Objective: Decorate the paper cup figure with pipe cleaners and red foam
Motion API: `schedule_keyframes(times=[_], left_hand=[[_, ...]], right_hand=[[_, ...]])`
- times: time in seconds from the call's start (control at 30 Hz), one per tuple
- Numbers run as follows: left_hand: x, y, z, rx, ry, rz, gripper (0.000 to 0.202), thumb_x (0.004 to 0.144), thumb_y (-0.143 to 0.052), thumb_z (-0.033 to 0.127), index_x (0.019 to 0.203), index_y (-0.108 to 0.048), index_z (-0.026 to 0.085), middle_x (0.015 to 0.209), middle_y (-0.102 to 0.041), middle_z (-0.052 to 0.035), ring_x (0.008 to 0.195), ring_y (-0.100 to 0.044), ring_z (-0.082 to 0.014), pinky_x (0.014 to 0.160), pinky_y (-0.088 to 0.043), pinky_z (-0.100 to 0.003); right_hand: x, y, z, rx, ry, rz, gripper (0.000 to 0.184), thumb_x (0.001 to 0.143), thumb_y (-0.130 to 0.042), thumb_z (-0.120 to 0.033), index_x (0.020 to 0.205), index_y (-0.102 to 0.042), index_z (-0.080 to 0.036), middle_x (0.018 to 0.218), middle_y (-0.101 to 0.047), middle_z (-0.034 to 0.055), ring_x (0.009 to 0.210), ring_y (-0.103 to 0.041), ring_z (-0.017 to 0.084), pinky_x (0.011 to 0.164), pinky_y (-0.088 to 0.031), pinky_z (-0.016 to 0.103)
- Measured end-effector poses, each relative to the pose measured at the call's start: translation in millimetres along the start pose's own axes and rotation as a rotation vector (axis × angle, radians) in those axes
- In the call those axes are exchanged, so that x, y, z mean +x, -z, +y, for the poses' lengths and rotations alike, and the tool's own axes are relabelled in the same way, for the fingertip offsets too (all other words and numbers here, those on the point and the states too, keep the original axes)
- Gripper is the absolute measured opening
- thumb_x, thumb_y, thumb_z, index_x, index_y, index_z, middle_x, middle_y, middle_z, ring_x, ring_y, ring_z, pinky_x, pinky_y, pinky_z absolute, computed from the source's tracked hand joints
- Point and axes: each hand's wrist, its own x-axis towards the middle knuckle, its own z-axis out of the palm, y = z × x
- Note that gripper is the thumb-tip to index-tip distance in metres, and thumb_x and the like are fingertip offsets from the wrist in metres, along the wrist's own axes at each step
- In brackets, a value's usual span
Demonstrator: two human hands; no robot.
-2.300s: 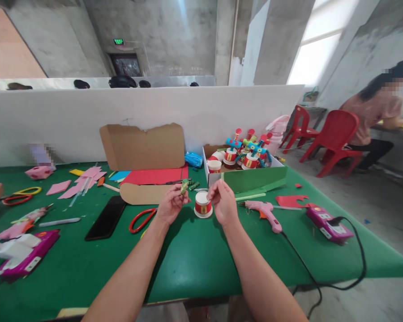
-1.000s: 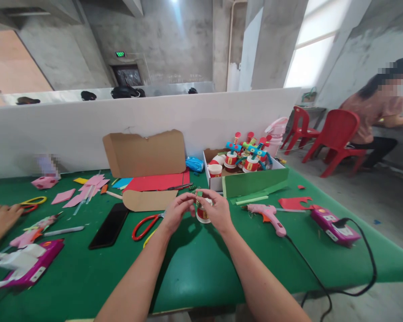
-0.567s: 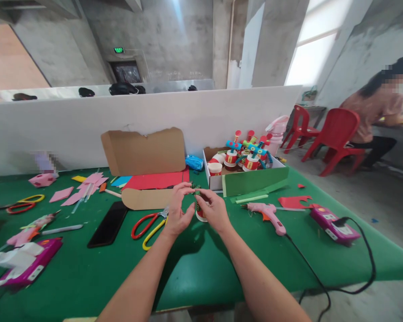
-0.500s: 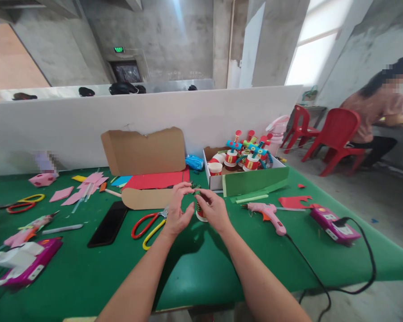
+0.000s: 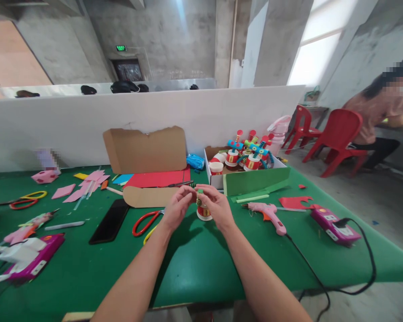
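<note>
A small red and white paper cup (image 5: 204, 212) stands upside down on the green table (image 5: 195, 259). Both my hands meet just above it. My left hand (image 5: 176, 207) and my right hand (image 5: 215, 205) pinch the ends of a folded green and yellow paper spring (image 5: 199, 197) that hangs over the cup. Fingers of both hands are closed on it. Whether the spring touches the cup I cannot tell.
Red-handled scissors (image 5: 144, 222) and a black phone (image 5: 109, 221) lie left of my hands. A pink glue gun (image 5: 267, 212) with a black cord lies to the right. A white box (image 5: 245, 172) of finished paper-cup toys stands behind. A person sits at far right (image 5: 378, 116).
My hands went from either side of the cup to meeting over it. The paper spring, first held only in my left hand, is now pinched by both hands.
</note>
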Motion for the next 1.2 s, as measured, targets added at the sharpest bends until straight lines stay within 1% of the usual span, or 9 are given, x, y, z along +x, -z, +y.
schedule_keyframes(times=[0.17,0.3,0.57,0.7,0.83,0.9,1.0,1.17,1.2], left_hand=[[0.6,0.1,-3.0,-0.178,0.145,-0.034,0.033,0.069,-0.079,0.035,0.085,-0.057,0.018,0.079,-0.063,0.0011,0.067,-0.057,-0.0086,0.065,-0.045,-0.021],[1.1,2.6,-3.5,-0.216,0.145,-0.064,0.036,0.066,-0.082,0.033,0.085,-0.055,0.019,0.078,-0.063,0.0028,0.072,-0.060,-0.0088,0.070,-0.048,-0.021],[1.3,6.5,2.8,-0.191,0.172,-0.059,0.036,0.062,-0.083,0.025,0.090,-0.062,0.019,0.080,-0.066,0.0019,0.074,-0.061,-0.0096,0.067,-0.047,-0.019],[4.6,9.7,-1.9,-0.115,0.136,0.013,0.037,0.059,-0.084,0.026,0.090,-0.067,0.017,0.082,-0.068,-0.0011,0.076,-0.062,-0.0122,0.070,-0.047,-0.023],[8.5,14.1,-8.2,-0.006,0.107,0.071,0.030,0.060,-0.082,0.028,0.083,-0.067,0.016,0.075,-0.067,-0.0013,0.071,-0.062,-0.0130,0.066,-0.046,-0.025],[9.7,15.3,-9.6,0.027,0.094,0.078,0.029,0.061,-0.081,0.029,0.081,-0.065,0.016,0.074,-0.068,-0.0011,0.070,-0.061,-0.0125,0.066,-0.045,-0.024],[9.9,15.8,-10.8,0.044,0.082,0.082,0.029,0.062,-0.080,0.030,0.080,-0.064,0.016,0.076,-0.069,-0.0019,0.071,-0.062,-0.0133,0.068,-0.045,-0.025],[8.3,16.7,-14.2,0.107,0.041,0.103,0.028,0.063,-0.078,0.032,0.080,-0.062,0.017,0.072,-0.067,0.0000,0.070,-0.061,-0.0132,0.068,-0.045,-0.026],[8.2,16.8,-14.6,0.124,0.032,0.102,0.028,0.064,-0.077,0.033,0.081,-0.061,0.017,0.072,-0.066,-0.0001,0.069,-0.061,-0.0132,0.068,-0.045,-0.026]], right_hand=[[0.0,-0.5,-0.9,-0.030,0.022,-0.065,0.020,0.081,-0.065,-0.035,0.096,-0.075,-0.027,0.117,-0.067,0.0062,0.109,-0.061,0.021,0.097,-0.048,0.038],[-0.2,-0.8,-0.2,-0.128,0.093,-0.120,0.021,0.082,-0.064,-0.032,0.100,-0.074,-0.029,0.116,-0.068,0.0057,0.112,-0.060,0.021,0.103,-0.042,0.040],[-2.5,-2.3,-0.2,-0.247,0.166,-0.105,0.028,0.081,-0.067,-0.032,0.108,-0.071,-0.029,0.115,-0.067,0.0055,0.111,-0.059,0.020,0.100,-0.044,0.037],[-0.1,-0.9,-1.1,-0.241,0.136,-0.031,0.034,0.079,-0.066,-0.034,0.112,-0.067,-0.024,0.111,-0.067,0.0073,0.100,-0.062,0.020,0.092,-0.048,0.035],[0.2,9.0,-0.9,-0.134,-0.043,0.162,0.033,0.085,-0.055,-0.046,0.099,-0.069,-0.019,0.094,-0.071,0.0067,0.083,-0.064,0.019,0.077,-0.052,0.032],[-4.5,22.8,-4.4,-0.118,-0.078,0.238,0.037,0.083,-0.055,-0.051,0.093,-0.070,-0.019,0.090,-0.072,0.0065,0.079,-0.065,0.019,0.075,-0.053,0.033],[-18.8,59.7,-15.0,-0.224,-0.052,0.335,0.040,0.080,-0.057,-0.054,0.093,-0.069,-0.018,0.093,-0.072,0.0074,0.081,-0.065,0.020,0.077,-0.053,0.034],[-49.3,141.0,-33.2,-0.653,-0.074,0.566,0.041,0.081,-0.052,-0.052,0.094,-0.068,-0.017,0.091,-0.071,0.0101,0.081,-0.065,0.022,0.076,-0.051,0.035],[-54.3,154.4,-35.0,-0.740,-0.123,0.552,0.037,0.081,-0.053,-0.049,0.091,-0.068,-0.017,0.089,-0.071,0.0103,0.080,-0.065,0.022,0.076,-0.050,0.035]])
